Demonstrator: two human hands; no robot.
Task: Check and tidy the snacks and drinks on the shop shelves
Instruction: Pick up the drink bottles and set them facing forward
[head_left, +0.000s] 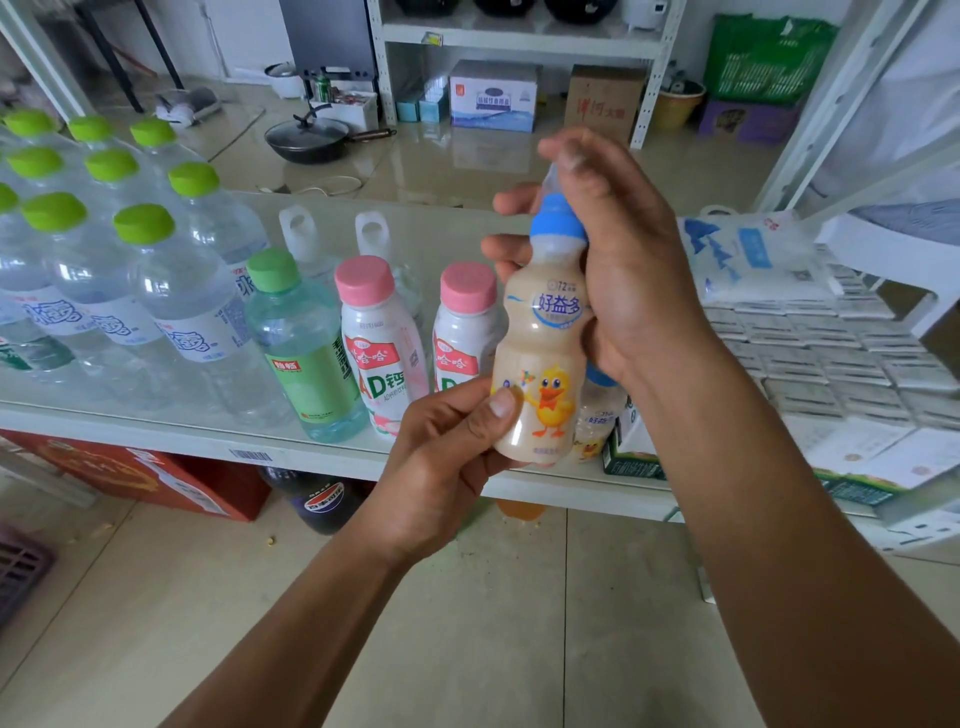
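**1. Task item.** The milk-drink bottle (540, 353) is held upright in the air at frame centre, in front of the shelf's front lip and clear of the shelf board. The body is waisted, translucent plastic filled with beige liquid. The blue cap (558, 221) carries a clear cover that is mostly hidden by the right hand. The upper bulge reads "好益多" in blue with "72" above it. The lower bulge shows a yellow cartoon duck.

**2. Hands.** The left hand (441, 457) grips the base from 7 o'clock, with the thumb lying on the label beside the duck. The right hand (628, 270) wraps the neck and cap from 2 o'clock. Its fingers (511, 200) curl round the far side, and their tips show at the bottle's 10 o'clock.

**3. Shelf stock.**
- The white shelf (208, 441) has a barcode tag (251, 455) on its front lip.
- At 9 o'clock of the held bottle stand two pink-capped bottles (382, 343) marked "AD钙".
- Next is a green-capped bottle (304, 353) with a green label.
- Beyond it are rows of clear water bottles (156, 291) with lime caps and blue lettering.
- At 4 o'clock, behind the right wrist, a second duck bottle (600, 410) stands just beside a green carton (631, 460).
- At 3 o'clock lie white packs with a blue mountain print (748, 260).

**4. Edges and room.** Bare shelf board shows behind the pink-capped bottles, out to the far edge. Under the shelf at 7 o'clock are a Pepsi bottle (322, 501) and a red carton (156, 478). Tiled floor lies below the forearms. At 12 o'clock a brown carton (602, 98) reads "洋河".
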